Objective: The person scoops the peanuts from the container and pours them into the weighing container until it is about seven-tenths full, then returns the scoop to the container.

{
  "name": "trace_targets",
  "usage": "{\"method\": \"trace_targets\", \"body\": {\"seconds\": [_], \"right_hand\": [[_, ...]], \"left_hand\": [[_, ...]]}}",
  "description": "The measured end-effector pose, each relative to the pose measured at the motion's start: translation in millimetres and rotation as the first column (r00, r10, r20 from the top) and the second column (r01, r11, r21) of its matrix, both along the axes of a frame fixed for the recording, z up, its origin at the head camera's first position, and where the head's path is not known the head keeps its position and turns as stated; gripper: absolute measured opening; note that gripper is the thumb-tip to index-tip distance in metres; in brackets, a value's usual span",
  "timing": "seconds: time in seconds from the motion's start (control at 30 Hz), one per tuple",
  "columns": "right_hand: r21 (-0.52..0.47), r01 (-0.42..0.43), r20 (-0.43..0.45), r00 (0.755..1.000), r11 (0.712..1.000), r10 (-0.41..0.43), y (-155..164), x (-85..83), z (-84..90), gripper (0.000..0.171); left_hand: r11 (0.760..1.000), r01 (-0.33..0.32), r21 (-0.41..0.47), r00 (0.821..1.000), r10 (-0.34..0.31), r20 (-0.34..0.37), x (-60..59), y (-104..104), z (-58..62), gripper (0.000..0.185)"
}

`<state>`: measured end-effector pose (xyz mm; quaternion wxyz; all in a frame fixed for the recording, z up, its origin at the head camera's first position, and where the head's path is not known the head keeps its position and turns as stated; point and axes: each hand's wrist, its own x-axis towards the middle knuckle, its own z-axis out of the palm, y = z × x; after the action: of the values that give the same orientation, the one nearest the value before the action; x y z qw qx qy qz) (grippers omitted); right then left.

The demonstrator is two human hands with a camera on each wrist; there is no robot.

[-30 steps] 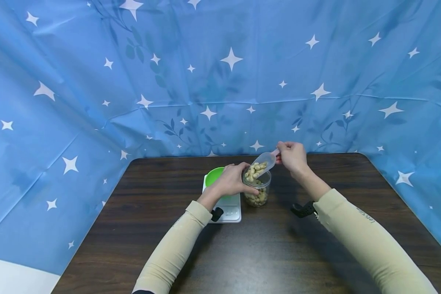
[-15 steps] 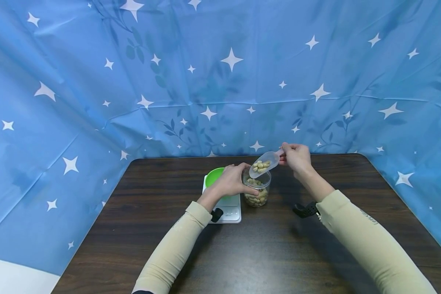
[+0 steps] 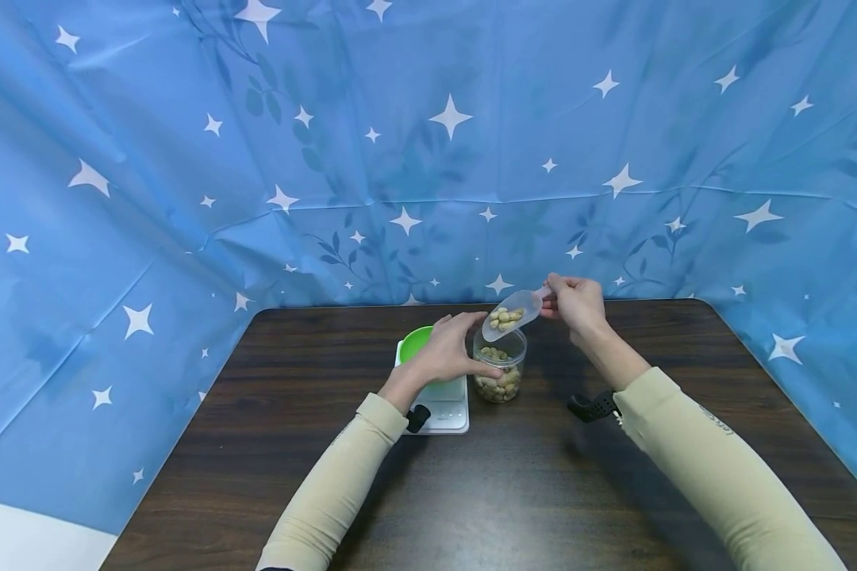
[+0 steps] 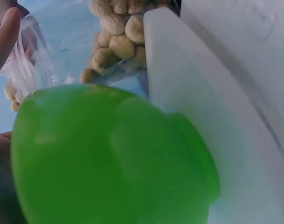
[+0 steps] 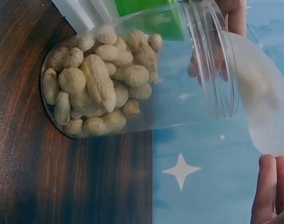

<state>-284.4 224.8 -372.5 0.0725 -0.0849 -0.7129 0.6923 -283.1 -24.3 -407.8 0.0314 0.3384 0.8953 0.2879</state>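
A clear plastic jar holding unshelled peanuts stands on the table, its mouth uncovered. My left hand holds it near the rim, thumb in front and fingers toward the back. With my right hand I pinch the handle of a translucent scoop, tilted above the jar's mouth. Several peanuts lie in the scoop. Beneath and beside my left hand is a white kitchen scale with a green bowl on it, partly hidden by that hand.
The dark wooden table ends at the back against a blue curtain printed with stars. A black strap hangs beneath my right wrist.
Some peanuts have dropped from the scoop into the jar, leaving fewer in it. The scoop has pulled back slightly and lifted. My left hand stays by the jar, its fingers shifting slightly.
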Motion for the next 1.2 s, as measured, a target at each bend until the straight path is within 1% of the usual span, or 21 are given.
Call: {"method": "trace_targets", "body": {"seconds": [0.17,0.27,0.4,0.5,0.57,0.77,0.9,1.1,1.2], "right_hand": [[-0.023,0.008,-0.025,1.000,1.000,-0.009,-6,-2.7,1.3,0.039],[-0.027,0.014,-0.034,0.999,1.000,-0.015,-10,-4.5,1.8,0.041],[-0.043,0.003,-0.043,0.999,0.999,-0.005,-17,-6.7,2.6,0.041],[-0.044,-0.009,-0.055,0.998,0.999,0.007,-22,-9.0,2.4,0.039],[-0.043,-0.013,-0.061,0.998,0.999,0.011,-26,-11.1,1.6,0.037],[-0.003,-0.013,-0.067,0.998,1.000,0.012,-39,-14.5,0.6,0.036],[0.029,-0.019,-0.073,0.997,0.999,0.021,-49,-14.6,1.8,0.038],[0.065,-0.011,-0.103,0.995,0.998,0.018,-61,-13.7,4.3,0.038],[0.094,-0.010,-0.123,0.992,0.996,0.022,-66,-12.9,4.8,0.035]], "left_hand": [[0.999,-0.022,-0.033,1.000,0.021,-0.010,2.4,-11,4.2,0.103],[0.998,-0.029,-0.056,1.000,0.029,-0.003,3.5,-18,5.6,0.103],[0.998,-0.038,-0.049,0.999,0.038,0.007,4.0,-29,7.4,0.101],[0.997,-0.061,-0.048,0.998,0.062,0.017,4.0,-39,9.2,0.102],[0.996,-0.075,-0.056,0.996,0.078,0.037,4.5,-47,11.0,0.103],[0.988,-0.100,-0.120,0.988,0.113,0.105,6.0,-69,13.3,0.111],[0.982,-0.122,-0.148,0.980,0.143,0.141,8.4,-79,13.1,0.117],[0.975,-0.161,-0.153,0.967,0.187,0.175,11.0,-86,10.9,0.123],[0.976,-0.162,-0.145,0.964,0.188,0.189,10.6,-87,8.9,0.122]]}}
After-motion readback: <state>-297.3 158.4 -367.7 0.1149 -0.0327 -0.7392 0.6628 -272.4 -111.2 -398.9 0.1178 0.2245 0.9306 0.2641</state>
